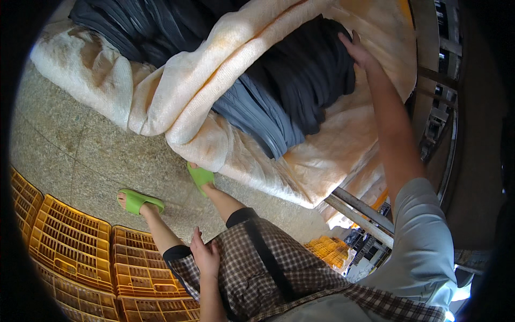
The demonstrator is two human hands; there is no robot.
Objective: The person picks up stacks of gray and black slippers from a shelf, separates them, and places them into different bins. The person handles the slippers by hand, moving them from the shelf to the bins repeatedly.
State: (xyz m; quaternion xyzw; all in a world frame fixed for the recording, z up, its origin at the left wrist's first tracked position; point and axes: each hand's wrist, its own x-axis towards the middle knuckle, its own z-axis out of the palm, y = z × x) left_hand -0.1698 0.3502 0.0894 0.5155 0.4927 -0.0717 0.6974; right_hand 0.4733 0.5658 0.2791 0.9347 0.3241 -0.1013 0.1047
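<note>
My right hand (358,52) reaches out to the far right end of a row of black, folded, pliable strips (306,75). Its fingers are stretched out along the edge, and I cannot tell how firmly they touch. Whether the strips are rubber or cloth is unclear. Greyer, smoother strips (257,112) lie at the near left side of the same row. A thick roll of whitish cover sheet (214,75) runs across the pile. My left hand (205,253) hangs low in front of the checked apron (241,257), fingers apart and holding nothing.
More dark strips (145,27) lie beyond the roll at the upper left. Yellow plastic crates (72,241) stand at the lower left, with a further yellow crate (328,251) below the metal rails (362,209). My feet in green slippers (140,202) are on the speckled floor.
</note>
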